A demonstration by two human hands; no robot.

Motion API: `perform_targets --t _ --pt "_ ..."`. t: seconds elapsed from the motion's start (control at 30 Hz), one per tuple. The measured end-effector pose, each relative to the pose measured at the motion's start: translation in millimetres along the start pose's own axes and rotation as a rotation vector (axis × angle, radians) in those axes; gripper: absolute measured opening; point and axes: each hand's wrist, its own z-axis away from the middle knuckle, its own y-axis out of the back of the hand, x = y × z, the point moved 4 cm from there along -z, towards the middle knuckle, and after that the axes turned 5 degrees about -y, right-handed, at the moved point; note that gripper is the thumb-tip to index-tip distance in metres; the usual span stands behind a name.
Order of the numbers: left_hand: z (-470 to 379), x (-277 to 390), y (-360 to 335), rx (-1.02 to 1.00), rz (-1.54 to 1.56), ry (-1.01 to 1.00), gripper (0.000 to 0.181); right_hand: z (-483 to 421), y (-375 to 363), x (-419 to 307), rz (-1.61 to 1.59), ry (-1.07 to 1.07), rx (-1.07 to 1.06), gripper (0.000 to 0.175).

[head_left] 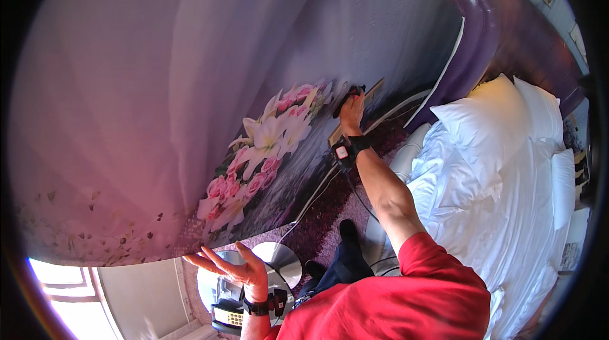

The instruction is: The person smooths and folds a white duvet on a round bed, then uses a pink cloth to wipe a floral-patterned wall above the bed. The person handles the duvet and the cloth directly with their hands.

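Observation:
A large wall mural (142,102), printed with purple drapery, pink roses and white lilies (269,135), fills the left and middle of the view. Near its lower right side, my right hand (352,110) grips a dark hand-held tool (339,103) against the printed surface; the fingers partly hide it, so its exact kind is unclear. Beside that hand runs a narrow beige strip (336,135). My left hand (233,266) holds nothing. Its fingers are spread, with the tips at the mural's edge by the window side. Both wrists wear dark bands carrying small devices.
Below my left hand stands a round glass-topped table (207,283) with a keypad device (228,317) on it. A bed with white pillows (490,121) and a purple padded headboard (518,35) is at right. Cables (323,180) run along the wall's foot above the patterned purple carpet (328,216).

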Motion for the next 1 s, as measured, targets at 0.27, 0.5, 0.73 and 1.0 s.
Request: perform_targets --t 0.27,0.5,0.73,1.0 --pt "6 -9 6 -0.068 0.053 0.000 0.073 134 -34 42 0.059 -0.081 -0.069 0.053" --pt "9 -23 19 -0.097 0.329 -0.100 0.069 275 -38 21 0.093 -0.302 -0.254 0.036" --pt "20 -52 49 -0.104 0.489 -0.033 0.067 327 -30 -59 0.077 -0.068 -0.356 0.043" --pt "26 -72 87 -0.023 0.540 0.025 0.063 359 44 -255 -0.087 0.661 -0.244 0.058"
